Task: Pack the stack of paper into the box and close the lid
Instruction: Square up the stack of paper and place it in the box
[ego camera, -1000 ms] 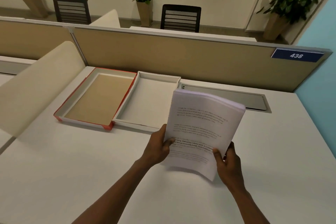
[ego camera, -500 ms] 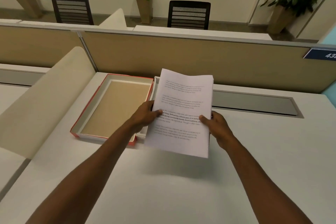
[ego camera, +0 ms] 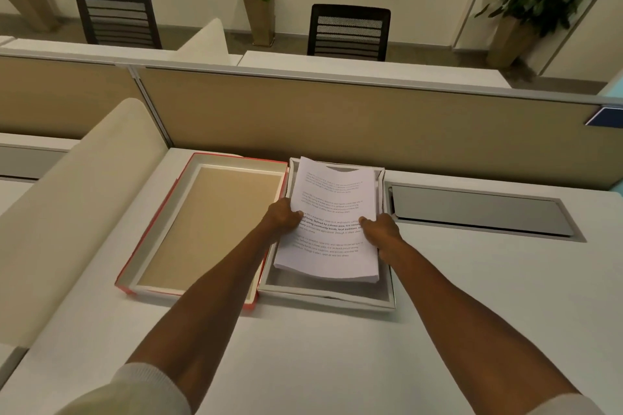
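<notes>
Since 0.5 s ago the stack of paper (ego camera: 332,222) has gone from held up in the air to low over the white box (ego camera: 389,283), far end dipping inside twd 12 o'clock, near end not yet seated. Red-edged lid (ego camera: 209,226) lies open-side up just beside the box at 9 o'clock. Left hand (ego camera: 283,217) and right hand (ego camera: 381,229) each pinch a long edge, thumbs on top. Risks, prob: top sheets curl at 12 o'clock and could fold under; stack sits skewed, so a corner may ride the box wall and stop the lid closing.
</notes>
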The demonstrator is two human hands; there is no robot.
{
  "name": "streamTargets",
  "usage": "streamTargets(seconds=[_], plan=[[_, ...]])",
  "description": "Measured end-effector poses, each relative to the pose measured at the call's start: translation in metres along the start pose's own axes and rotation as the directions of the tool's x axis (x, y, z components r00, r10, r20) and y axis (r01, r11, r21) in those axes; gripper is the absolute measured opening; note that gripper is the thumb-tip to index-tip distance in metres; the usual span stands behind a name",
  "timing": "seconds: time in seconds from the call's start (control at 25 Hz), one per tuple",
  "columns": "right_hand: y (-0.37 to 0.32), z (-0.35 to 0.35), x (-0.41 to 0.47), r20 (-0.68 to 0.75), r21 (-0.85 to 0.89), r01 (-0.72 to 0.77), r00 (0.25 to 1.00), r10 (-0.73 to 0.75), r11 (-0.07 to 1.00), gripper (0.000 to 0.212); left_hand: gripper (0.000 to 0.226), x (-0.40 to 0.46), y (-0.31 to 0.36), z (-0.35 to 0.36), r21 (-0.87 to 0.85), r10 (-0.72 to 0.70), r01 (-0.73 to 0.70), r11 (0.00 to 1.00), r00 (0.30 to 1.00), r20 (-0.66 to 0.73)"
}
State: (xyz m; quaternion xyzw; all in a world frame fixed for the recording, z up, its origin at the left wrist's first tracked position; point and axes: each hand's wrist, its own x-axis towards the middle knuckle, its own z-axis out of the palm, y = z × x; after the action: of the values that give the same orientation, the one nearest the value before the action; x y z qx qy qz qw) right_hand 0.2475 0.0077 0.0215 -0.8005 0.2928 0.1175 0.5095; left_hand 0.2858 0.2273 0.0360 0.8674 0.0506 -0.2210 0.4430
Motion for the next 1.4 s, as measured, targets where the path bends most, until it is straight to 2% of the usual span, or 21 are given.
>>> streamTargets(seconds=[0.08, 0.2, 0.44, 0.52, 0.64, 0.72, 0.88, 1.0, 1.16, 1.4], plan=[[0.003, 0.01, 0.006, -0.06, -0.139, 0.013, 0.998, -0.022, 0.99, 0.04, 0.032, 0.012, -0.005, 0.011, 0.086, 0.0, 0.003, 0.996, 1.0, -0.028], [0.008, 0.023, 0.006, -0.137, -0.269, 0.019, 0.989, -0.058, 0.963, 0.032, 0.035, 0.021, -0.008, 0.025, 0.218, 0.02, -0.002, 0.976, 0.996, -0.082], [0.015, 0.034, -0.001, -0.234, -0.331, 0.042, 0.964, -0.125, 0.943, 0.033, 0.041, 0.017, -0.022, 0.042, 0.336, 0.121, -0.047, 0.941, 0.972, -0.203], [0.019, 0.035, -0.004, -0.224, -0.352, 0.066, 0.963, -0.152, 0.934, 0.042, 0.053, 0.014, -0.024, 0.047, 0.366, 0.152, -0.071, 0.928, 0.969, -0.196], [0.022, 0.038, -0.011, -0.195, -0.369, 0.089, 0.966, -0.171, 0.925, 0.068, 0.07, 0.008, -0.026, 0.054, 0.41, 0.148, -0.065, 0.91, 0.973, -0.174], [0.024, 0.042, -0.016, -0.166, -0.397, 0.105, 0.969, -0.184, 0.912, 0.08, 0.073, 0.001, -0.027, 0.059, 0.422, 0.158, -0.068, 0.904, 0.971, -0.181], [0.03, 0.038, -0.028, -0.16, -0.414, 0.225, 0.936, -0.314, 0.882, 0.074, 0.07, -0.022, -0.03, 0.069, 0.326, 0.246, -0.164, 0.931, 0.941, -0.23], [0.061, 0.026, -0.052, -0.214, -0.511, 0.286, 0.871, -0.442, 0.811, 0.073, 0.071, -0.055, -0.047, 0.08, 0.444, 0.331, -0.193, 0.875, 0.908, -0.256], [0.115, 0.025, -0.076, -0.074, -0.696, 0.242, 0.912, -0.402, 0.676, 0.086, 0.082, -0.084, -0.069, 0.094, 0.591, 0.249, -0.081, 0.803, 0.946, -0.208], [0.131, 0.015, -0.081, -0.029, -0.689, 0.299, 0.899, -0.437, 0.66, 0.08, 0.081, -0.103, -0.084, 0.113, 0.668, 0.253, -0.09, 0.739, 0.956, -0.151]])
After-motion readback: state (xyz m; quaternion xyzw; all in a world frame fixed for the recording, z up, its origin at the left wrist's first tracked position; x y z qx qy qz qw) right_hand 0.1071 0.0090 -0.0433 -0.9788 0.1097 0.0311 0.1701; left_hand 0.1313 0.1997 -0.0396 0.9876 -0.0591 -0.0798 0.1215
